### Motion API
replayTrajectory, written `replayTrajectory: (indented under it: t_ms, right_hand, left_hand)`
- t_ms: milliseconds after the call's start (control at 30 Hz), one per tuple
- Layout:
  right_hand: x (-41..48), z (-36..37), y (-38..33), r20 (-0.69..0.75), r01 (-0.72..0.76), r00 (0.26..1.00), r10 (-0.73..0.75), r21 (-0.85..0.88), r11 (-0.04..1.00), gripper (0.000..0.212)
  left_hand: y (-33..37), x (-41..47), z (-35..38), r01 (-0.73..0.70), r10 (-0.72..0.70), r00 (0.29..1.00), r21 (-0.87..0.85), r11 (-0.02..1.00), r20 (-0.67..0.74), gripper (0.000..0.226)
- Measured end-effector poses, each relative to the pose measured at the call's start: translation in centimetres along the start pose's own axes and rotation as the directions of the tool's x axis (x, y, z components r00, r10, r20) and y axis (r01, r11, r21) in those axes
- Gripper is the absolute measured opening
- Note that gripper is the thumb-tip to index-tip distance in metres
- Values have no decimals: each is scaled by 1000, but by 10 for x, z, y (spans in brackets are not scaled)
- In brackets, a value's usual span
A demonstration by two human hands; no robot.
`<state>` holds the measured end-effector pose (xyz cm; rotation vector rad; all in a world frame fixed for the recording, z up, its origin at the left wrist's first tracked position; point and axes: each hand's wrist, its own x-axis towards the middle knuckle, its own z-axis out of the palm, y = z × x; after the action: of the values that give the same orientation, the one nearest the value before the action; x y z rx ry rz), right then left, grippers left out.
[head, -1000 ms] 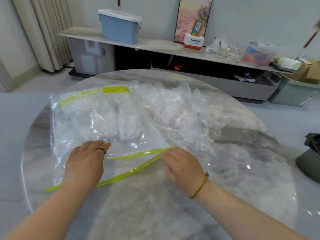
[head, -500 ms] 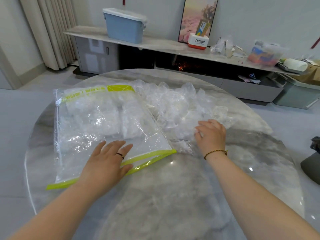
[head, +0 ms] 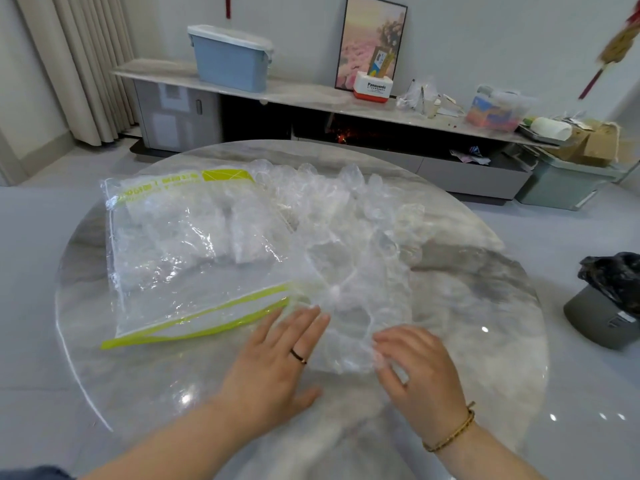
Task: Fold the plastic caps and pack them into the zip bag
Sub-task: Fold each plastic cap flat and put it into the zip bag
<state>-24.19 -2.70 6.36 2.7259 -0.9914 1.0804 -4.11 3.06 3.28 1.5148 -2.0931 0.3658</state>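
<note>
A clear zip bag [head: 180, 258] with a lime-green zip strip lies flat on the left of the round marble table [head: 485, 289], with folded clear caps inside. A heap of loose plastic caps [head: 349, 209] sits right of the bag. One clear cap [head: 346, 320] is spread flat on the table near me. My left hand [head: 277, 362] lies with straight fingers on the cap's left edge. My right hand [head: 419, 372] has its fingertips curled on the cap's right edge; whether it pinches the film is unclear.
Behind the table runs a low cabinet shelf [head: 311, 95] with a blue lidded bin [head: 230, 58], a framed picture [head: 372, 39] and clutter. A grey bin with a black bag [head: 609, 299] stands on the floor at the right. Curtains [head: 69, 64] hang at the left.
My left hand left the zip bag and moved right. My right hand came back from the heap with one cap, which now lies spread in front of me between both hands.
</note>
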Motion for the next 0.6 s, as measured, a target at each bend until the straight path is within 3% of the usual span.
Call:
replayTrajectory:
  t_ms: [133, 233, 267, 333, 400, 433, 500, 533, 600]
  right_hand:
    - [-36, -3, 7, 216, 220, 957, -191, -117, 968, 54]
    - [-51, -10, 7, 376, 245, 901, -217, -28, 969, 10]
    - [-53, -10, 6, 375, 220, 903, -209, 16, 975, 11]
    - [-46, -15, 3, 330, 67, 939, -97, 102, 993, 30]
    - [-30, -13, 4, 325, -52, 946, 4, 139, 989, 28]
    - [-21, -9, 4, 341, -86, 939, 38, 128, 988, 28]
    - [-10, 3, 9, 391, -68, 918, 59, 8, 998, 48]
    - [-4, 8, 11, 457, -155, 878, 141, -7, 988, 52]
    - [11, 11, 11, 585, -469, 738, 336, 86, 879, 53]
  left_hand:
    - [2, 3, 2, -100, 100, 995, -11, 995, 16, 47]
    - [1, -3, -2, -173, 173, 980, -16, 985, 100, 37]
    - [1, -7, -3, -176, 178, 976, -28, 984, 124, 37]
    - [5, -15, -4, -190, 195, 970, -49, 981, 145, 37]
    - [8, -22, -5, -208, 217, 960, -72, 976, 175, 34]
    - [7, -24, -5, -221, 232, 955, -78, 972, 184, 33]
    - [7, -26, -4, -236, 248, 949, -85, 968, 192, 35]
    - [6, -26, -3, -238, 249, 950, -83, 968, 186, 45]
    - [5, -26, -3, -215, 225, 960, -78, 974, 167, 70]
